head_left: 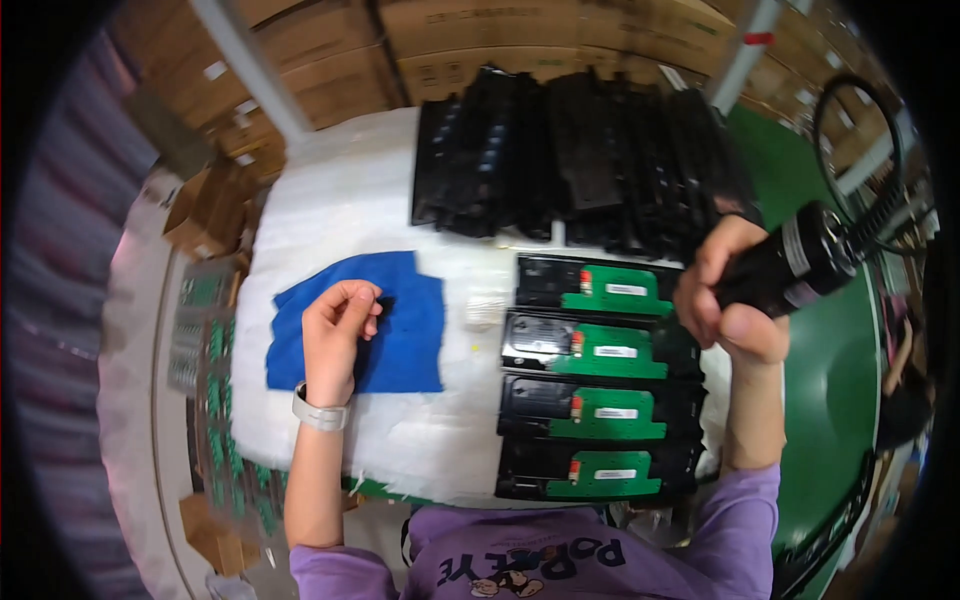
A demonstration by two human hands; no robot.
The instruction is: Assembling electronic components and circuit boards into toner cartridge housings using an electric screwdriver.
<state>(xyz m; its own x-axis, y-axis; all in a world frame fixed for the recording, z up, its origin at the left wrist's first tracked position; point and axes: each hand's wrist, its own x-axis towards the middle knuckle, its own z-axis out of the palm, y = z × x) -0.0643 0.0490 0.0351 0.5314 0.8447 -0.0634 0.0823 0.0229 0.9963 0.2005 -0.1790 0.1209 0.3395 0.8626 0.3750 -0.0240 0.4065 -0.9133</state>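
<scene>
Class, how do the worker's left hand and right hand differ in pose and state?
The right hand grips a black cylindrical tool; the left hand is curled, and whether it pinches anything is unclear. The left hand is over the blue cloth; the right hand is beside the black panels. A silver band circles the wrist of the left hand; none shows on the right. Both hands are ungloved.

Our left forearm (314,490) and right forearm (757,415) reach in over the near edge of the table (340,165). Our left grip (345,312) hovers toward the left edge, thumb and forefinger together, while our right grip (735,295), fingers curled closed, hangs toward the right edge
</scene>
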